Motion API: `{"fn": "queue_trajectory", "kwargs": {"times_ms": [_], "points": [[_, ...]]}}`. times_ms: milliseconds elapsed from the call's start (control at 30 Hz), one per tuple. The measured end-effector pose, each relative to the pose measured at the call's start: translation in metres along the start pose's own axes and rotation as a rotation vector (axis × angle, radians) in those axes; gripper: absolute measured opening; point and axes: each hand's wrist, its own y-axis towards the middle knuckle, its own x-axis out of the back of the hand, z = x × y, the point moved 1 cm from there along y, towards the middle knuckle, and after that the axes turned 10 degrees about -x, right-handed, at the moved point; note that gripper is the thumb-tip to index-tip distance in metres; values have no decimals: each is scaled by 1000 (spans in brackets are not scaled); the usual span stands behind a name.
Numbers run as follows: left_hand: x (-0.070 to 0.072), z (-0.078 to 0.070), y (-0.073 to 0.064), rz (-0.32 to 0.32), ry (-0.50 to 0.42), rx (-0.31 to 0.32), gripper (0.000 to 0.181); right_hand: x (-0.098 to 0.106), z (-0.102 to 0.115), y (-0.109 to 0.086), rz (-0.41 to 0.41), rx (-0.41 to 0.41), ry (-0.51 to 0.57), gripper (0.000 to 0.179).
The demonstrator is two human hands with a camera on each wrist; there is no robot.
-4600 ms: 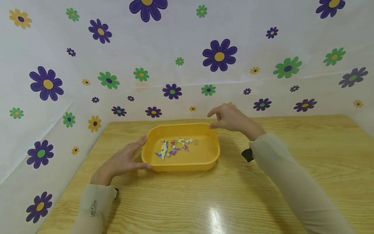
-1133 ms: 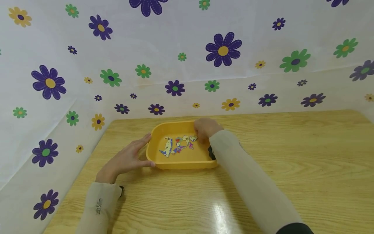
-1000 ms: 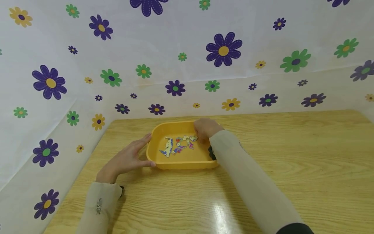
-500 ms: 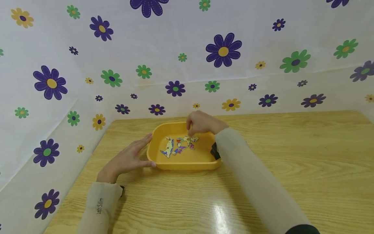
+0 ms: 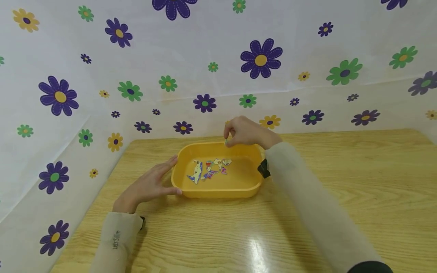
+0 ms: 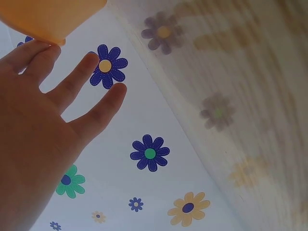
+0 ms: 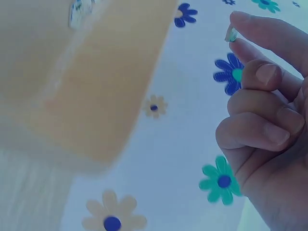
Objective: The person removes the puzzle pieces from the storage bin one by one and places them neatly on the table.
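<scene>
the right hand (image 5: 248, 131) holds a small piece (image 7: 231, 34) in a narrow grip, thumb against finger, above the far rim of the yellow tray (image 5: 218, 193), though depth is hard to judge. the left hand (image 5: 150, 185), spread wide, touches the tray's left end. lifting it clear looks like the step in hand; the next move calls for a secure pinch.

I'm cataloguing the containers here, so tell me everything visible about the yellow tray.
The yellow rounded-rectangular tray looks like smooth plastic, with raised walls and an open top. It rests flat on the pale wood-grain table. Flat, irregular multicoloured pieces lie inside, mostly left of centre in the head view. The person's left grip, a bare hand, touches its left end.
</scene>
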Motion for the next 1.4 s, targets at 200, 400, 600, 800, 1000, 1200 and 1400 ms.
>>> {"fn": "queue_trajectory", "kwargs": {"times_ms": [200, 400, 600, 800, 1000, 1200, 1400], "points": [[0, 0, 0, 0, 0, -1, 103, 17, -12, -9, -27, -18, -10, 15], [0, 0, 0, -1, -6, 5, 104, 28, -35, -17, -54, -86, -33, 16], [0, 0, 1, -2, -8, 1, 104, 35, -62, -25, -54, -146, -53, 17], [0, -2, 0, 3, 0, 8, 105, 40, -86, -37, -49, -150, -81, 16], [-1, 0, -1, -4, -30, 11, 104, 39, -114, -44, -12, -199, -109, 18], [-2, 1, -1, -3, -56, 13, 104, 35, -140, -49, 49, -306, -133, 20], [-2, 0, 0, -3, -48, 12, 104, 25, -172, -50, 67, -329, -131, 22]]}}
